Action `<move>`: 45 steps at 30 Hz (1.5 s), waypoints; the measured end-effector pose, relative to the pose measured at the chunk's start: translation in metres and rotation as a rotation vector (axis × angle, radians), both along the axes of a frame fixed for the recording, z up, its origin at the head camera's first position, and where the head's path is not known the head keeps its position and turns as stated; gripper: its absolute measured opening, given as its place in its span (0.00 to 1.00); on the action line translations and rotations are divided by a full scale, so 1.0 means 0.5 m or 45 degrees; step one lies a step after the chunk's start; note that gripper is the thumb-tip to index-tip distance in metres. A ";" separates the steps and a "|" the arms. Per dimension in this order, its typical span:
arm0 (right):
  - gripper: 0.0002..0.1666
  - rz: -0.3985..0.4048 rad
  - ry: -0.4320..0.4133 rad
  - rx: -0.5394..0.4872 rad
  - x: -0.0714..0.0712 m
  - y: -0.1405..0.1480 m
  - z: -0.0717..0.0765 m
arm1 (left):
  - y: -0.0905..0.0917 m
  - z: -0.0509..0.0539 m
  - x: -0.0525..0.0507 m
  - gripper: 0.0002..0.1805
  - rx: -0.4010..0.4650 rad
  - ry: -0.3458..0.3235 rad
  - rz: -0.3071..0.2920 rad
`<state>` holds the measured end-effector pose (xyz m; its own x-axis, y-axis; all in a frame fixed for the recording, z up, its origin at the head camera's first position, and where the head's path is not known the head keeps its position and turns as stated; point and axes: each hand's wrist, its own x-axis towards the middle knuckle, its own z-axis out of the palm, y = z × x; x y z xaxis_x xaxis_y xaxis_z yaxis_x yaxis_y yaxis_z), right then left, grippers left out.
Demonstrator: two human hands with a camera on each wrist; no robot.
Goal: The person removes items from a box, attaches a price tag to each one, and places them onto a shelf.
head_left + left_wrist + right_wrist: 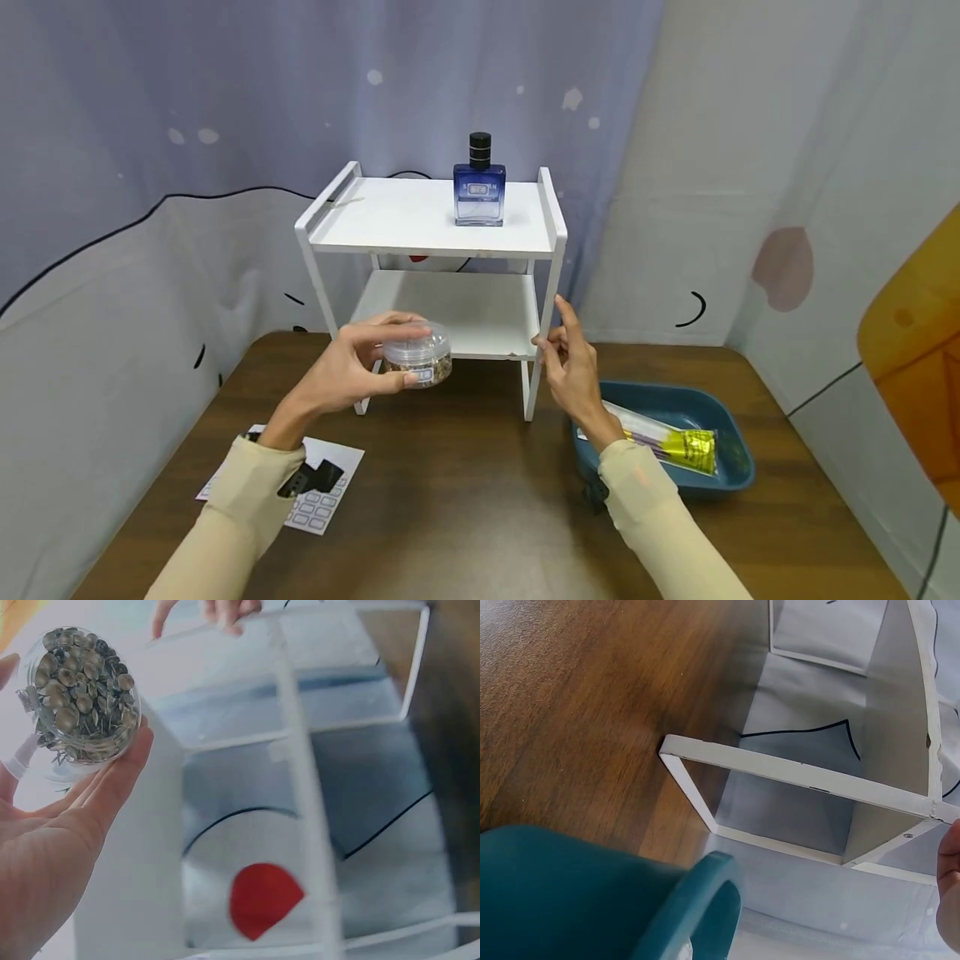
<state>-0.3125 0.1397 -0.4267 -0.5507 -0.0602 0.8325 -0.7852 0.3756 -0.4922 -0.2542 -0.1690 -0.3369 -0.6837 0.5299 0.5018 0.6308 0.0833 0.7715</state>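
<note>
A clear round jar (417, 357) is gripped in my left hand (356, 367), thumb in front and fingers over the lid, before the lower shelf. In the left wrist view the jar (84, 694) is full of metal thumbtacks, with the left hand (67, 840) around it. My right hand (573, 367) touches the right front leg of the white two-tier rack (427, 250), near the lower shelf. At the right wrist view's edge, the right hand (949, 889) is beside the rack frame (802, 774). A blue perfume bottle (479, 196) stands upright on the top shelf.
A teal bin (731, 417) holding a yellow-and-clear packet (690, 447) stands right of the rack. To the left, a printed label sheet (333, 458) lies on the brown table (450, 517), partly under the left forearm. Curtains (225, 100) hang behind.
</note>
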 end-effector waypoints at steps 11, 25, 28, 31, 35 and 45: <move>0.36 -0.061 0.009 0.021 0.039 -0.018 0.029 | -0.023 0.124 -0.040 0.31 0.093 0.125 0.020; 0.36 -0.049 0.048 0.019 0.060 -0.028 0.040 | -0.054 0.213 -0.101 0.28 -0.103 0.084 0.215; 0.36 -0.039 0.063 0.022 0.058 -0.027 0.040 | -0.061 0.218 -0.117 0.27 -0.179 0.092 0.271; 0.36 -0.034 0.075 0.022 0.056 -0.026 0.041 | -0.063 0.221 -0.134 0.27 -0.236 0.080 0.300; 0.36 -0.033 0.075 0.015 0.055 -0.027 0.043 | -0.061 0.226 -0.153 0.27 -0.261 0.032 0.300; 0.36 -0.052 0.097 0.009 0.053 -0.026 0.053 | -0.054 0.245 -0.175 0.26 -0.348 0.063 0.295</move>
<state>-0.2861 0.1269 -0.4002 -0.4879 -0.0452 0.8717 -0.8042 0.4115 -0.4288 -0.3414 -0.1962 -0.2143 -0.7796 0.4831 0.3985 0.6072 0.4274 0.6698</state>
